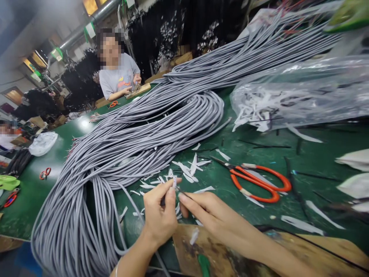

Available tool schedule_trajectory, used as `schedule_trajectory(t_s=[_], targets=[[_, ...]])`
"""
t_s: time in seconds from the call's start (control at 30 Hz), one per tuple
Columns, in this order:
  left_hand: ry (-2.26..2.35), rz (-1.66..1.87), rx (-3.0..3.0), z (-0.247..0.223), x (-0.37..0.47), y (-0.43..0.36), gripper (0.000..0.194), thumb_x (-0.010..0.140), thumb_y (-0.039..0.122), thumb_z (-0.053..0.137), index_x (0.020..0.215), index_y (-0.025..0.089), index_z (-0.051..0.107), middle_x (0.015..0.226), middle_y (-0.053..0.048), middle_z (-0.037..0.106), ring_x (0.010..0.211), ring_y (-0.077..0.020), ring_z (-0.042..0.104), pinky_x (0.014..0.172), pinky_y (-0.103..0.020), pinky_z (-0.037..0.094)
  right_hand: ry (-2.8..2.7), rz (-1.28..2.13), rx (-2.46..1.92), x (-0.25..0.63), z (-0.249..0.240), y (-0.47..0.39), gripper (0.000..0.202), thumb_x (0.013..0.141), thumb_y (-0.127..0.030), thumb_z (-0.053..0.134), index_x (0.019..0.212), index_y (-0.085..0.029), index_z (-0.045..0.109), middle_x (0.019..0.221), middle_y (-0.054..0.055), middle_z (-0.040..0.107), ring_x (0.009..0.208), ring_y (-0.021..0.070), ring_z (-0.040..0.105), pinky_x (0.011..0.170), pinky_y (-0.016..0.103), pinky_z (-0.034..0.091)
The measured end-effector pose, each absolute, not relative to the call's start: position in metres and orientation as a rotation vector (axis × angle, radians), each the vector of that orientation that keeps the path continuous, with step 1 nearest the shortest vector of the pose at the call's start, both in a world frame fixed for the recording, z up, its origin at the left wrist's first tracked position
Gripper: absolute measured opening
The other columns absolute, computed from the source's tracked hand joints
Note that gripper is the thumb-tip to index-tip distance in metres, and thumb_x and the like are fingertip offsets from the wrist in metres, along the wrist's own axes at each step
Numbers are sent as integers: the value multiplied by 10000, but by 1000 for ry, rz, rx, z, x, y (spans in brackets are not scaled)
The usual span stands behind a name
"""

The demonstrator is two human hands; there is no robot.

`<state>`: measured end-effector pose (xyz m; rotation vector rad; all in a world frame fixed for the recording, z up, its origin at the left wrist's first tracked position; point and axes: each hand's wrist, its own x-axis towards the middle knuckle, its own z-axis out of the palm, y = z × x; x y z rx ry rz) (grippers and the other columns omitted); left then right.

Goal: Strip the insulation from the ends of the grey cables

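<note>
My left hand (161,211) is closed, with thumb and forefinger pinching a small whitish end (174,182), which looks like the end of a grey cable. Close beside it, my right hand (207,211) is also closed, its fingertips on a thin dark piece (181,190) that touches or nearly touches the whitish end. That piece is too small to name. Below the hands lies a worn wooden board (187,246) with a green-handled tool (204,264) on it. White paper-like scraps (187,171) are scattered just beyond my fingers.
Long bundles of grey cable (138,138) stretch across the green table (207,156). Orange-handled scissors (259,181) lie to the right. Behind them is a clear plastic bag (302,92) of white strips. A co-worker (119,73) sits at the far side, near small scissors (113,104).
</note>
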<state>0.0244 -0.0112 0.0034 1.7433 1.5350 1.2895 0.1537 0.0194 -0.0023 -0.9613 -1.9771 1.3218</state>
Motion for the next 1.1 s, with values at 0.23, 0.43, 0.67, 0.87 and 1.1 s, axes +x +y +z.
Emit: schedule_trajectory(t_s=[0.23, 0.43, 0.67, 0.87, 1.1], targets=[[1553, 1273, 1766, 5, 24, -11, 364, 901, 288, 377, 996, 106, 677, 648, -60, 632, 519, -129, 494, 531, -233, 417, -1914, 1451, -961, 154, 2, 19, 491, 891, -492, 252, 523, -196, 388, 474, -32, 346, 461, 105, 335, 448, 241, 284], [1541, 1279, 1757, 5, 25, -12, 361, 902, 301, 379, 982, 119, 679, 649, -65, 634, 522, -135, 499, 593, -252, 454, -1847, 1607, -928, 155, -1, 19, 502, 874, -551, 262, 539, -200, 392, 459, -47, 278, 421, 94, 252, 382, 236, 214], [1529, 1279, 1759, 5, 25, -12, 359, 903, 294, 373, 973, 119, 679, 705, -79, 661, 564, -145, 535, 624, -260, 465, -1823, 1636, -914, 155, 1, 19, 512, 856, -584, 278, 531, -202, 382, 456, -50, 265, 417, 91, 236, 373, 235, 205], [1518, 1279, 1825, 5, 24, -11, 331, 901, 259, 384, 978, 117, 674, 699, -78, 651, 555, -137, 521, 605, -255, 458, -1761, 1726, -890, 155, 0, 18, 524, 838, -620, 277, 537, -204, 382, 442, -64, 235, 396, 82, 209, 357, 234, 171], [1472, 1033, 2083, -1, 32, -15, 350, 893, 218, 373, 1116, 110, 619, 613, -59, 594, 501, -124, 446, 505, -234, 399, -1356, 1700, -941, 157, -2, 24, 537, 744, -694, 396, 499, -227, 294, 403, -88, 198, 341, 59, 169, 316, 221, 154]])
